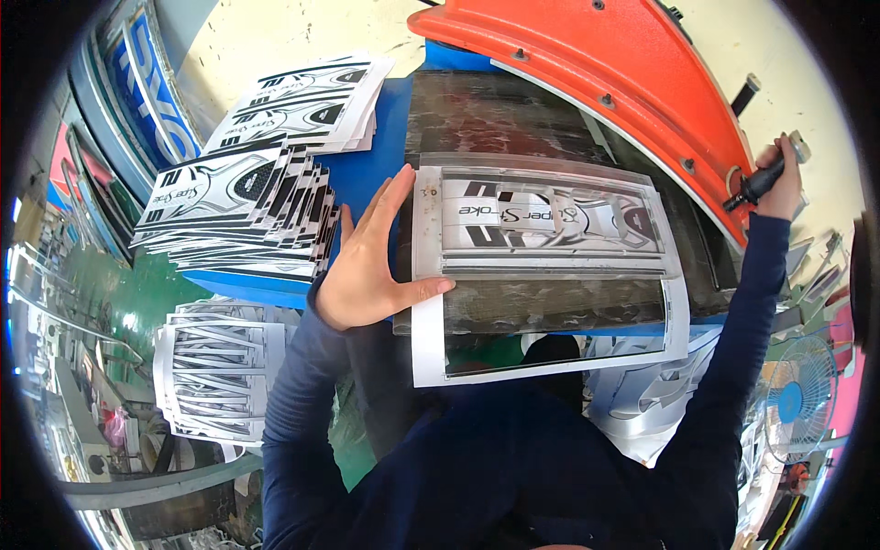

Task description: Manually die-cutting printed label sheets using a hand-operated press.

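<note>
A see-through rectangular cutting die [550, 263] lies flat on a dark, worn cutting board [495, 115]. Through it shows a white sheet printed with black and grey graphics [587, 218]. The sheet's white frame [429, 344], with a large cut-out window, sticks out past the board's near edge. My left hand [367, 261] is open at the die's left side, fingers stretched along the edge and thumb on the white frame. Far to the right, my right hand [781, 179] is closed around the black handle [757, 186] of a red press arm [587, 69], which reaches over the board's far side.
Stacks of printed sheets [234, 197] stand on the blue table [376, 165] at left. Below them sits a pile of cut-out white frames [220, 367]. More white scrap [642, 394] lies under the board at right. A fan with a blue hub [790, 401] stands far right.
</note>
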Demonstrator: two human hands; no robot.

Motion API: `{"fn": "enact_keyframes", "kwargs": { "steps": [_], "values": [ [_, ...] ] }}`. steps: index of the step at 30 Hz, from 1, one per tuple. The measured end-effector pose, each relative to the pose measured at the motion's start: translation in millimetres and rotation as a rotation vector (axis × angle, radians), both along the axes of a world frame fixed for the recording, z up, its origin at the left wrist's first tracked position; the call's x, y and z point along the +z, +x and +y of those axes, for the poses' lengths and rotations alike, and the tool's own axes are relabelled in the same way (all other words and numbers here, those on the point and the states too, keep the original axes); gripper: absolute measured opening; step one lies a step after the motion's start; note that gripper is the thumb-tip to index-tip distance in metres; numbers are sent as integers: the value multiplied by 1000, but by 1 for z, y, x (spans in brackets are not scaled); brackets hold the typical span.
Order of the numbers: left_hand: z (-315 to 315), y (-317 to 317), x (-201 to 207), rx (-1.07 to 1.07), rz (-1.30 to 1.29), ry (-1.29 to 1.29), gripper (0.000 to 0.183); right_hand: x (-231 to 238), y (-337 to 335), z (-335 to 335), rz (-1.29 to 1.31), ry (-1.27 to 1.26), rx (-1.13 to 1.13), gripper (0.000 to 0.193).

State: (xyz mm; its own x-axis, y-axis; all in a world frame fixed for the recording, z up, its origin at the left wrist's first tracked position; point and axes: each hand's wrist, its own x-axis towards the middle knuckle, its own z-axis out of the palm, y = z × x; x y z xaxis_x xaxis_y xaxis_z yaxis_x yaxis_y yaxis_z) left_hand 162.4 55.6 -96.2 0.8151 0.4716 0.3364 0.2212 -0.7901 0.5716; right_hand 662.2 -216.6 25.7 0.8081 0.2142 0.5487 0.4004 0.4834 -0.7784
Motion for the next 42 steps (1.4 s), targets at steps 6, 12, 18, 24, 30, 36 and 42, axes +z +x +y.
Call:
{"fn": "enact_keyframes", "kwargs": {
  "steps": [6,12,18,24,30,36,42],
  "values": [
    [-2,0,4,-19,23,13,119,5,68,12,21,46,-160,19],
    [-4,1,6,-23,50,-11,117,-6,112,9,-45,-15,-265,24],
    [-5,2,9,-2,92,-54,120,-37,48,22,-309,-359,-663,39],
    [-4,2,8,-21,77,-15,119,-70,-167,23,-1129,-990,-9,71],
    [-2,2,8,-26,84,-6,121,-77,-218,53,-1145,-987,281,68],
    [-2,0,7,-6,96,-13,124,-62,-206,59,-1251,-996,252,58],
    [0,1,6,-27,78,62,125,-39,-186,73,-913,-1014,536,45]
  ]
}}
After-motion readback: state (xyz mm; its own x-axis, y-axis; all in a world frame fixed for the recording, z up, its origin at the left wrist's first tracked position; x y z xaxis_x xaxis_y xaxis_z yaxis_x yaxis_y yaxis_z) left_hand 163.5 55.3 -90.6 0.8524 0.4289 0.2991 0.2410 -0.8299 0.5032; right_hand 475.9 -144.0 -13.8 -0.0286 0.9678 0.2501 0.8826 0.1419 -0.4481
